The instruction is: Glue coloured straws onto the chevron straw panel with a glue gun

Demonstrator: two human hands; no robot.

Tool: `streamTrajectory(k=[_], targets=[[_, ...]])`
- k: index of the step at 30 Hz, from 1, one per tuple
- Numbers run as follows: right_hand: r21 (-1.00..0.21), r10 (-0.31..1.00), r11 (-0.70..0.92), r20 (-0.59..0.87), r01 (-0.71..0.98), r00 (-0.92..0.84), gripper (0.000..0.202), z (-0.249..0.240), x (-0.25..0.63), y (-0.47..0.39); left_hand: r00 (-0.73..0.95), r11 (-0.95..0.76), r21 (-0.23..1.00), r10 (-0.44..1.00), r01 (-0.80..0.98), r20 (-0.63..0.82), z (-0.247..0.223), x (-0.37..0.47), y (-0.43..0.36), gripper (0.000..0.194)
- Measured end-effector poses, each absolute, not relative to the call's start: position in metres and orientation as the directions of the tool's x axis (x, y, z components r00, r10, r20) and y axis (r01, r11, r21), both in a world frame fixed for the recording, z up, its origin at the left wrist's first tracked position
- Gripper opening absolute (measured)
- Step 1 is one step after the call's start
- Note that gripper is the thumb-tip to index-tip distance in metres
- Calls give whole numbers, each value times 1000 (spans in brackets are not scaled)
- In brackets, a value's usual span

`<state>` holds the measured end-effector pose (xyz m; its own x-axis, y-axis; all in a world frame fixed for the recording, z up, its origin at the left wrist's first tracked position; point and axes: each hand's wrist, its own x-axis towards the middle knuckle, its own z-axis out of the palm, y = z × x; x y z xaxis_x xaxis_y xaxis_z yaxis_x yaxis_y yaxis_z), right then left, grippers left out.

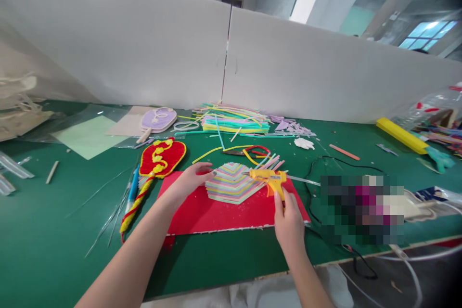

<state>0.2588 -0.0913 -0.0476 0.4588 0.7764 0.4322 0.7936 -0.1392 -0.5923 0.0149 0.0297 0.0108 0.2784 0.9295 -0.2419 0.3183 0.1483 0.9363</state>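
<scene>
My right hand (pixel 288 216) is wrapped round the handle of a yellow hot glue gun (pixel 269 176), with a clear glue stick (pixel 303 179) sticking out of its back. The gun's nozzle points left, over a fan-shaped piece of striped pastel strips (pixel 231 187). That piece lies on a red board (pixel 216 219), and loose strip ends jut out at its upper right. At the piece's left edge is my left hand (pixel 193 178), its fingers bent but apart; I cannot tell how firmly they touch it.
Left of the board lies a red-and-yellow fuzzy fan (pixel 162 158). Behind are scissors (pixel 234 152), a pile of pastel strips (pixel 234 122) and a lilac fan (pixel 159 119). A black cord (pixel 312 202) runs along the right. A white partition (pixel 144 48) closes off the back.
</scene>
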Motion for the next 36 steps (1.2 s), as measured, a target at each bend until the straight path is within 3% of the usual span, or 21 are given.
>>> streamTrajectory(k=[5, 9, 19, 25, 30, 36], targets=[[-596, 785, -136, 422, 791, 453, 56, -48, 260, -91, 458, 36, 883, 845, 468, -277, 7, 12, 29, 38], [-606, 779, -125, 430, 786, 456, 54, -47, 259, -91, 522, -17, 903, 821, 429, -233, 1, 10, 29, 35], [-655, 779, -158, 377, 739, 500, 63, -49, 261, -91, 539, -62, 899, 817, 434, -204, 5, 10, 29, 31], [-676, 776, -157, 366, 720, 513, 61, -48, 261, -90, 482, -206, 791, 867, 577, -126, 7, 6, 29, 20], [-698, 774, -147, 359, 701, 521, 59, -49, 262, -91, 487, -212, 776, 862, 594, -137, 6, 6, 29, 20], [-708, 772, -156, 348, 689, 532, 60, -48, 262, -91, 582, -263, 776, 797, 573, -159, 10, 4, 27, 26]])
